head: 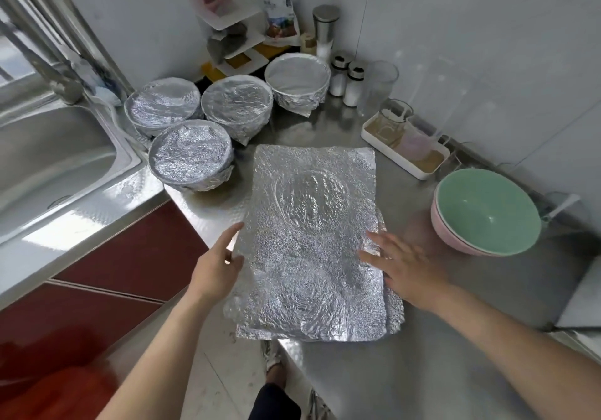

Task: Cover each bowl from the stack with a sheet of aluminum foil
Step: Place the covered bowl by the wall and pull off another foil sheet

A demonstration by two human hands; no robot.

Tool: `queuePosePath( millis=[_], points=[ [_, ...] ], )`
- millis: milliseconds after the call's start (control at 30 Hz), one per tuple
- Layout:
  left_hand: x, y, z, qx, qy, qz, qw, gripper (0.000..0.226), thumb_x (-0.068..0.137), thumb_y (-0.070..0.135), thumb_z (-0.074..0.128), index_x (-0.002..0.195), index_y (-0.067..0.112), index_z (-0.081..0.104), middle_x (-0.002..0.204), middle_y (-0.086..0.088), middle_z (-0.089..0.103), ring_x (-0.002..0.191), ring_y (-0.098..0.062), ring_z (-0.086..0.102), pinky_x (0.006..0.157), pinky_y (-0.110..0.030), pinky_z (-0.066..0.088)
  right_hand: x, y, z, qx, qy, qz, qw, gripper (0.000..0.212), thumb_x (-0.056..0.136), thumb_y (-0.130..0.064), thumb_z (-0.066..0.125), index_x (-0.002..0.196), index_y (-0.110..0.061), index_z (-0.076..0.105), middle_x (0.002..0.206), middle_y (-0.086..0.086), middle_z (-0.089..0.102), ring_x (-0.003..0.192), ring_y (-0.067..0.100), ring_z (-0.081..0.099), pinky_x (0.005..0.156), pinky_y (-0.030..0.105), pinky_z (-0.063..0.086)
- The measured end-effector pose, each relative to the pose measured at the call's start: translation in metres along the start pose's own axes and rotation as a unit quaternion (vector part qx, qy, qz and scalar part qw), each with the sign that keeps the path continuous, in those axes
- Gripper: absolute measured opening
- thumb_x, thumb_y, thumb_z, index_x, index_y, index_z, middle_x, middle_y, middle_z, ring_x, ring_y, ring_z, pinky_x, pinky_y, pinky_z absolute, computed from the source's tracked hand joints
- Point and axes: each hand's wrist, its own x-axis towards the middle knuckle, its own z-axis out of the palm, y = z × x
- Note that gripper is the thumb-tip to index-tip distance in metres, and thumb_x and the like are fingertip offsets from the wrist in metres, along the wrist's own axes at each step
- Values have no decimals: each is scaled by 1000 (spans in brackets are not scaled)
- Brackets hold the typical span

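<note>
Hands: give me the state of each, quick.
Left hand: open, fingers touching the left edge of the foil stack.
Right hand: open, fingers spread flat on its right edge.

Nothing readable here tbh, the printed pouch point(280, 12) at the back edge of the surface is way too blurry to make out.

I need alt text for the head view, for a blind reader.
The left hand and right hand touch the side edges of a foil sheet on a steel counter. Four foil-covered bowls stand behind it; a green bowl sits in a pink bowl at right.
</note>
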Motion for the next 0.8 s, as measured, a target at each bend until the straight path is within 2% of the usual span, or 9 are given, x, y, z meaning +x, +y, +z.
queuePosePath(
  millis=[100, 167, 233, 333, 400, 467, 533, 667, 800],
  points=[
    [-1, 2, -9, -29, -56, 16, 998, 51, 96, 3, 49, 132, 39, 53, 88, 4, 61, 58, -5, 56, 58, -15, 44, -3, 0, 4, 10, 27, -18, 999, 84, 65, -17, 83, 137, -39, 44, 149, 0, 41, 135, 24, 41, 86, 51, 50],
    [1, 7, -15, -21, -86, 26, 996, 45, 95, -1, 46, 125, 29, 63, 117, 8, 65, 101, -8, 64, 90, -17, 46, -1, 2, 2, 6, 67, -30, 997, 74, 57, -18, 89, 123, -34, 60, 137, 1, 55, 125, 25, 51, 74, 48, 55],
    [2, 15, -21, -60, -81, 1, 995, 41, 93, -2, 47, 116, 23, 70, 118, 10, 65, 115, -8, 58, 100, -21, 40, 0, 6, -1, 24, 127, -52, 990, 59, 58, -12, 90, 111, -29, 70, 129, 1, 61, 118, 28, 58, 72, 49, 56],
    [3, 22, -30, -166, -82, -32, 982, 44, 87, -1, 44, 105, 23, 76, 104, -1, 71, 74, -8, 58, 72, -18, 42, 5, 17, 2, 118, 184, -31, 975, 44, 64, 3, 83, 101, -20, 75, 121, 3, 66, 113, 29, 60, 88, 43, 49],
    [2, 21, -35, -257, -95, -51, 960, 52, 84, -11, 37, 111, 14, 73, 108, -10, 71, 54, -7, 50, 55, -15, 41, 3, 22, 1, 266, 163, 7, 950, 28, 76, 0, 75, 98, -16, 76, 116, -1, 66, 113, 18, 57, 97, 32, 41],
    [4, 15, -37, -363, -139, -70, 919, 63, 78, -25, 27, 118, 3, 66, 117, -14, 69, 80, -13, 65, 69, -19, 50, 1, 23, -5, 375, 148, 52, 914, 9, 88, -23, 67, 87, -19, 75, 100, -3, 71, 98, 1, 60, 88, 17, 45],
    [5, 7, -34, -417, -170, -78, 889, 67, 75, -31, 25, 114, 3, 67, 115, -16, 69, 106, -22, 65, 86, -30, 51, 1, 24, -7, 400, 119, 105, 902, 24, 90, -23, 65, 66, -22, 68, 77, -2, 67, 72, 6, 60, 67, 18, 44],
    [4, 0, -19, -358, -128, -85, 921, 39, 89, -19, 47, 101, 9, 71, 96, -9, 74, 95, -20, 68, 77, -23, 53, 4, 25, -4, 415, 121, 127, 893, 44, 88, -8, 65, 52, -28, 52, 62, -8, 55, 57, 4, 46, 58, 26, 36],
    [7, 8, -6, -300, -88, -80, 946, 24, 75, -4, 74, 89, 16, 77, 87, -11, 75, 80, -20, 70, 71, -23, 54, 5, 22, -3, 444, 108, 158, 875, 33, 92, -8, 60, 61, -18, 54, 57, -2, 38, 50, 5, 32, 50, 23, 25]
  ],
)
